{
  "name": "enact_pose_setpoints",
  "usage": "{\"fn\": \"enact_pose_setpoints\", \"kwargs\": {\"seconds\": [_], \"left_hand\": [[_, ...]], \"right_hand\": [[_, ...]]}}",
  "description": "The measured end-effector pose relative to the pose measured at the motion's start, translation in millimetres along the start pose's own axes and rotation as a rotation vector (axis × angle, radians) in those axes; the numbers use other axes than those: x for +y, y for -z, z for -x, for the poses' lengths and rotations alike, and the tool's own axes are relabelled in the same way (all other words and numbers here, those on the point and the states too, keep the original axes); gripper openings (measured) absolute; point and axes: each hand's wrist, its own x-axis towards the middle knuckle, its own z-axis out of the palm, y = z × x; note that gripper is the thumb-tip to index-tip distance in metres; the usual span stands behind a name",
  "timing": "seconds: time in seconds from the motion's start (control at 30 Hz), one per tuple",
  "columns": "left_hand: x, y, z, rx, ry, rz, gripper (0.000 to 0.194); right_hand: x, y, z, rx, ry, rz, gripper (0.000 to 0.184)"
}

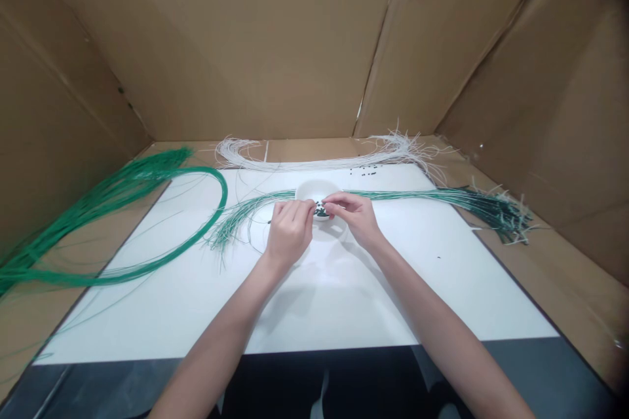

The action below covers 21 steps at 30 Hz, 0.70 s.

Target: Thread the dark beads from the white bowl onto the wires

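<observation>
Head view: my right hand (354,217) pinches small dark bits (321,211) in a white bowl (314,190). I can't tell what my left hand (289,232) holds. Some bits remain, and long green wires (472,198) lie beside the bowl.

Left hand (289,234), right hand (352,217), over white bowl (317,188)

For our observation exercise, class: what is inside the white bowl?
Small dark pieces lie in the white bowl, beside the right hand. The left hand covers part of the bowl, hiding whatever lies there.
</observation>
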Motion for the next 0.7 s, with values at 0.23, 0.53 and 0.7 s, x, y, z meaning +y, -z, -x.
{"fn": "enact_pose_setpoints", "kwargs": {"seconds": [0.23,0.53,0.7], "left_hand": [[0.1,-0.9,1.1,-0.027,0.008,-0.008,0.009],[0.7,-1.4,1.3,-0.04,0.004,-0.023,0.011],[-0.3,-2.0,1.9,-0.032,0.009,-0.014,0.009]], "right_hand": [[0.7,0.1,-0.6,0.007,-0.002,0.005,0.016],[6.2,0.7,-1.1,-0.021,0.025,0.108,0.017],[7.1,1.3,1.3,-0.043,0.04,0.174,0.019]]}}
